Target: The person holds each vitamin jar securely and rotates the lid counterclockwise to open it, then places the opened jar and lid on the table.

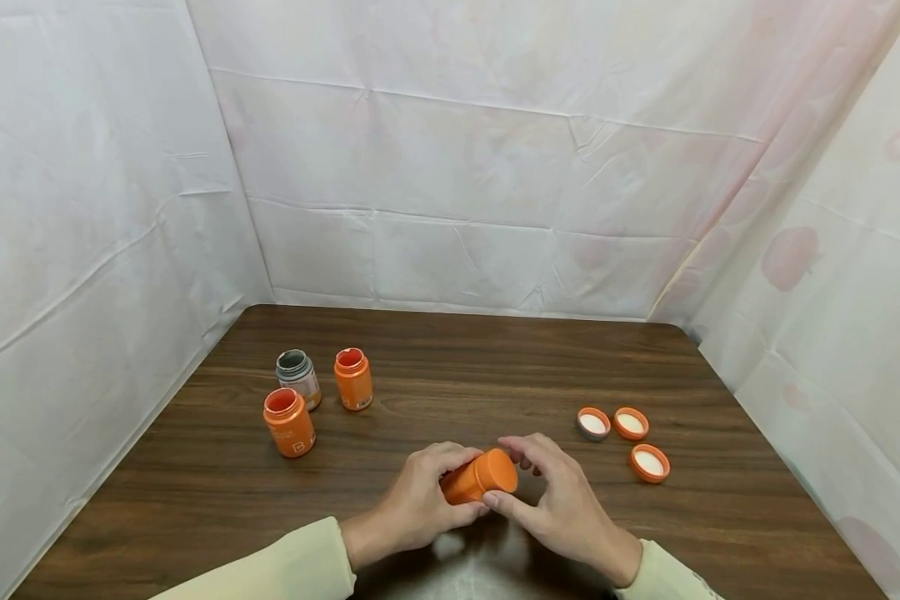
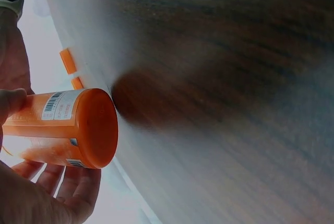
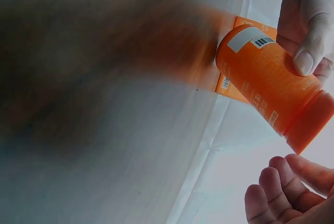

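My left hand (image 1: 427,496) grips an orange screw-top bottle (image 1: 465,483) by its body, tilted with the capped end toward the right. In the left wrist view, the bottle's round base and a white barcode label (image 2: 61,105) face the camera. The orange cap (image 3: 312,122) sits on the bottle's neck in the right wrist view. Around that cap my right hand (image 1: 558,500) is spread, its thumb tip right at the cap's lower edge. The index finger is raised on the far side, with a gap between it and the cap.
Three bottles without caps stand upright at the left: a grey-necked one (image 1: 305,387), an orange one (image 1: 356,385) and a nearer orange one (image 1: 292,433). At the right lie three upturned caps, a grey-sided one (image 1: 593,424) and two orange ones (image 1: 631,423) (image 1: 650,463). White sheets (image 1: 450,167) surround the table.
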### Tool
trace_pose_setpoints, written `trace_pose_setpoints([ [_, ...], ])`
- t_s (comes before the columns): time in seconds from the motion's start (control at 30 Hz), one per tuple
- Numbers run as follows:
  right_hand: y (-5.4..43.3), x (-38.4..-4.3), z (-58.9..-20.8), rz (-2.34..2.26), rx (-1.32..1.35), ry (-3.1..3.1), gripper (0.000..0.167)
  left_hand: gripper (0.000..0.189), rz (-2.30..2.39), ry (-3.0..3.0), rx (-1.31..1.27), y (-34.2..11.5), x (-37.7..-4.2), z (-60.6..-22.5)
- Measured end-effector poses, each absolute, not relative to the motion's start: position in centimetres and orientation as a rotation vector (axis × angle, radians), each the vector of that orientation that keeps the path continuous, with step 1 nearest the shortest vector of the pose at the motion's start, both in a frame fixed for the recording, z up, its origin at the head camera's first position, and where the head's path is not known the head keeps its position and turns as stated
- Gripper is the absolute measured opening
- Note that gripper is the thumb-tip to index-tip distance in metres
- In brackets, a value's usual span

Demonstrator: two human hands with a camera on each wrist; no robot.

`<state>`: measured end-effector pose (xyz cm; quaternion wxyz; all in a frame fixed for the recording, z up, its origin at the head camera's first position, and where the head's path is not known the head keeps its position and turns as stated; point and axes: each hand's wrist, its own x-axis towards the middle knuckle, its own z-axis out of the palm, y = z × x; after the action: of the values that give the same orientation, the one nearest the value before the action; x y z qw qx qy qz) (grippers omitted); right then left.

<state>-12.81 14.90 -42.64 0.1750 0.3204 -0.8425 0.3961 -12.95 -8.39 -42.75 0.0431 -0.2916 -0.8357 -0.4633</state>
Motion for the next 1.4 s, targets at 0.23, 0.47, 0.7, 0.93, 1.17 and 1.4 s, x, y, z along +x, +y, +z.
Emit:
trace_pose_setpoints([
  [0.23,14.5,-12.7,-42.4,1.109,0.916,-2.387,0.041,0.049,-1.397,-2.561,-0.884,-8.3,-13.0,-42.8],
  [0.47,14.4,-12.9,-42.2,1.109,0.958,-2.377,0.036,0.048,-1.391,-2.593,-0.884,-8.4,-13.1,-42.6],
  [0.7,14.5,-13.0,-42.0,1.093,1.021,-2.376,0.036,0.043,-1.414,-2.603,-0.902,-8.5,-13.2,-42.5],
  [0.93,14.7,-13.0,-41.8,1.090,1.059,-2.391,0.038,0.041,-1.408,-2.608,-0.908,-8.5,-13.3,-42.5],
  [1.17,15.2,-13.2,-41.6,1.098,1.180,-2.372,0.053,0.042,-1.406,-2.644,-0.927,-8.5,-13.4,-42.4],
  [1.4,15.8,-13.3,-41.1,1.006,1.284,-2.363,0.064,0.044,-1.396,-2.638,-0.947,-8.6,-13.4,-42.4],
])
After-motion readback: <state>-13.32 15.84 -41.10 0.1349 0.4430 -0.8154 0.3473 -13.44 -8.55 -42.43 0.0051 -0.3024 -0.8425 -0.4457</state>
